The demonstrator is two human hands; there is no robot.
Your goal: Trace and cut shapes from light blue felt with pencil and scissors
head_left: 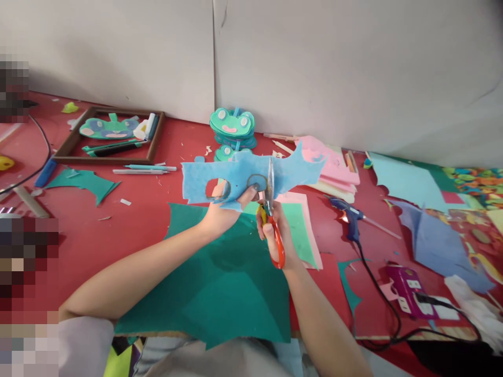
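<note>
My left hand (pixel 228 209) pinches a piece of light blue felt (pixel 247 170) from below and holds it up over the table. The felt has a round hole on its left side and a drawn circle near its middle. My right hand (pixel 277 230) grips scissors (pixel 278 241) with orange-red handles. Their blades point upward across the felt, just right of the drawn circle. Beneath my arms lies a large dark green felt sheet (pixel 223 283), with light green and pink sheets (pixel 301 230) partly under it.
Stacked frog-face cutouts (pixel 232 128) stand by the wall. A wooden frame (pixel 155 139) with pens is at the left. On the right are a glue gun (pixel 348 214), its cord, a purple power strip (pixel 411 290) and blue felt (pixel 440 251). Pink felt (pixel 334 167) lies behind.
</note>
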